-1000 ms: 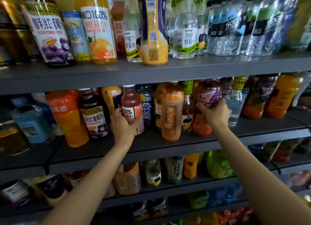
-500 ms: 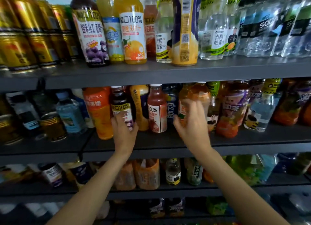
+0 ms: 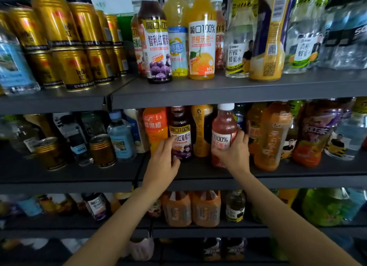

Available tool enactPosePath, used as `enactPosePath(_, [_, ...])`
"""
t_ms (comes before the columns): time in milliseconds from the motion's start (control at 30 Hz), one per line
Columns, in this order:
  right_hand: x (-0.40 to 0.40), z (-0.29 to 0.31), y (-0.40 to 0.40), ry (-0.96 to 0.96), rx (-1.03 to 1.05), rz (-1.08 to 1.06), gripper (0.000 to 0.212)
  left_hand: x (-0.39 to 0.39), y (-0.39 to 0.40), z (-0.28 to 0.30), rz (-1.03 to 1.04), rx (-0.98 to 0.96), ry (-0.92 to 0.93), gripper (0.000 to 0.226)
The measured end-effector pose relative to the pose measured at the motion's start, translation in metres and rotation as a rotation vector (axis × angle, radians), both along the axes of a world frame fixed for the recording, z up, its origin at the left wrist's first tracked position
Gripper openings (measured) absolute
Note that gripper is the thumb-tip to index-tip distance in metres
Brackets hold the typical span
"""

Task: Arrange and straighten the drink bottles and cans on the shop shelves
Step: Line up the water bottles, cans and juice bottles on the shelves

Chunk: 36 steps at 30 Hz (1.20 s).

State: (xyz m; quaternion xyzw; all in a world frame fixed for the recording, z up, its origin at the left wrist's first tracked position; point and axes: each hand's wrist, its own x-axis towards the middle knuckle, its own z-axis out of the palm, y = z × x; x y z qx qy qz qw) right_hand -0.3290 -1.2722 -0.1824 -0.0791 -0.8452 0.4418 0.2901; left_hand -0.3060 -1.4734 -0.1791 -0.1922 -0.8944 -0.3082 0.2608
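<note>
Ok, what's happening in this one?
A person is tidying drinks on the middle shelf. The left hand grips a dark grape juice bottle; the right hand holds a pink juice bottle with a white cap. Both bottles stand upright near the shelf's front, among other bottles.

Only the person's two forearms and hands show. Both arms are bare from the lower edge of the view to the wrists: no sleeve or cuff is visible on either. The left hand (image 3: 161,162) carries no ring, watch or bracelet that I can make out, and its wrist is plain. The right hand (image 3: 232,154) is likewise bare, no glove, with nothing worn at the wrist. The fingernails look short and unpainted, though blur makes that hard to tell.
</note>
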Motion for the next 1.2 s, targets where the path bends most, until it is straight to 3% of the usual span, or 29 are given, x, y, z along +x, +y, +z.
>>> enactPosePath(200, [0.072, 0.015, -0.007, 0.204, 0.135, 0.245, 0.084, 0.012, -0.020, 0.055, -0.132, 0.056, 0.484, 0.034])
enactPosePath(367, [0.102, 0.110, -0.035, 0.521, 0.108, 0.343, 0.072, 0.011, -0.035, 0.115, -0.133, 0.239, 0.578, 0.037])
enactPosePath(467, [0.100, 0.164, -0.050, 0.632, 0.053, 0.413, 0.065, 0.000, -0.049, 0.141, -0.045, 0.324, 0.462, 0.038])
enactPosePath(600, [0.068, 0.201, -0.068, 0.662, 0.125, 0.345, 0.062, -0.023, -0.068, 0.158, 0.017, 0.256, 0.203, 0.047])
enactPosePath(733, [0.016, 0.207, -0.083, 0.554, 0.132, 0.225, 0.052, -0.040, -0.076, 0.176, 0.010, 0.231, 0.037, 0.054])
enactPosePath(867, [-0.023, 0.204, -0.089, 0.406, 0.101, 0.109, 0.061, -0.053, -0.075, 0.186, -0.055, 0.265, -0.076, 0.061])
enactPosePath(1033, [-0.035, 0.197, -0.093, 0.335, 0.071, 0.179, 0.049, -0.081, -0.058, 0.198, -0.095, 0.297, -0.220, 0.069])
enactPosePath(1200, [-0.038, 0.196, -0.090, 0.322, 0.021, 0.196, 0.048, -0.112, -0.033, 0.196, -0.130, 0.329, -0.250, 0.076])
